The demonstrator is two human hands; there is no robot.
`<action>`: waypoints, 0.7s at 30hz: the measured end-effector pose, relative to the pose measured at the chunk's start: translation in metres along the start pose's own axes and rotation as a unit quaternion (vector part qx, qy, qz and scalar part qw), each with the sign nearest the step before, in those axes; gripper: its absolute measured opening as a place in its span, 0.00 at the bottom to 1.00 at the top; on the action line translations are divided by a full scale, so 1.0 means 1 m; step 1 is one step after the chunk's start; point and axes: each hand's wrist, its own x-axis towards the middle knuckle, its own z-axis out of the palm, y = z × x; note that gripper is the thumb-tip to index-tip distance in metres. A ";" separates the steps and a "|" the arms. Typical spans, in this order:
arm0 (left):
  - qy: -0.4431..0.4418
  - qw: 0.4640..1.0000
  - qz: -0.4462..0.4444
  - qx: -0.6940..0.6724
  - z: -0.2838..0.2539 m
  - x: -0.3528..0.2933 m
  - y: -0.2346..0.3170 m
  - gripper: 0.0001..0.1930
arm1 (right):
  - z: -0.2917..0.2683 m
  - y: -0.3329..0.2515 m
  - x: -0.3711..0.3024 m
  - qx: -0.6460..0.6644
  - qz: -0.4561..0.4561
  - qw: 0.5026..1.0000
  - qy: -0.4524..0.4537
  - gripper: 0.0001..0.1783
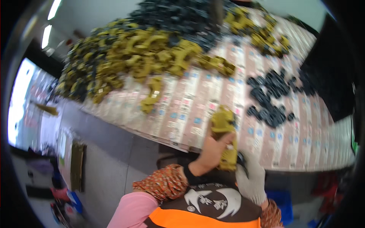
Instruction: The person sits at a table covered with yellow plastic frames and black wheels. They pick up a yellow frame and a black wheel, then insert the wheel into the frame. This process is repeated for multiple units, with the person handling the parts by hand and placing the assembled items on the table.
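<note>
My left hand (210, 152), bare, is closed around the middle of a long olive-yellow moulded part (223, 118) with curved cut-outs. The part stands out past the table's near edge, its far end over the tabletop and its near end close to my apron. At its right side my right hand (251, 179), in a pale knitted glove, is bent around a small dark round piece (241, 159). The gloved fingertips are blurred and partly hidden. Beyond my hands, to the right, lies a loose group of black ring-like pieces (268, 91).
A big heap of olive-yellow parts (140, 49) covers the table's far left, with a dark heap (175, 17) behind it. More yellow parts (266, 38) lie far right. One yellow part (153, 95) sits apart. The striped tabletop (182, 114) ends near me; a blue bin (279, 203) is below.
</note>
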 end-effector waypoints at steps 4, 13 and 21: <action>0.011 0.997 0.037 0.071 -0.010 0.011 -0.024 0.39 | 0.023 0.017 -0.004 -0.021 -0.064 0.998 0.007 0.31; -0.150 0.915 0.354 0.121 0.008 -0.008 0.023 0.34 | 0.009 0.010 -0.012 0.081 0.077 0.988 -0.106 0.34; -0.258 0.839 0.475 0.071 -0.003 0.009 0.012 0.29 | -0.012 0.001 0.012 0.103 0.103 0.980 -0.138 0.36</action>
